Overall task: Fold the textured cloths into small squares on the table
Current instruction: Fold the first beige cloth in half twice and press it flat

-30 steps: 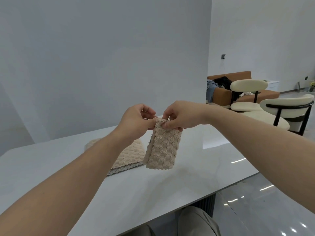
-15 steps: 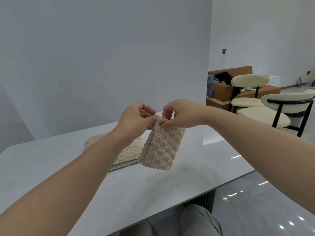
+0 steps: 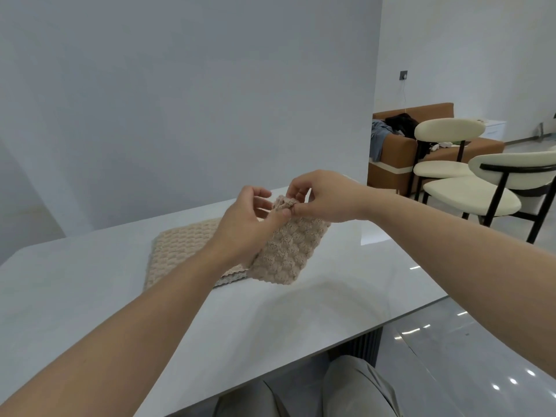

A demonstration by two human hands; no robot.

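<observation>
Beige waffle-knit cloth pile [image 3: 180, 248] flat on white table [image 3: 75, 296], left of centre. Left hand [image 3: 246, 227] just right of it, fingers curled, thumb pinching the top edge of the folded cloth [image 3: 288, 254]. That cloth hangs in the air over the table, lower edge near the surface, tilted, partly in front of the pile. Right hand [image 3: 328, 197] pinches the same top edge, thumb and forefinger closed on it. Cream chairs [image 3: 469, 197] far right. Cloth looks light, soft, thick and floppy, grippy not slippery; layers may slide apart, so take it at the top corners, all layers pinched together.
</observation>
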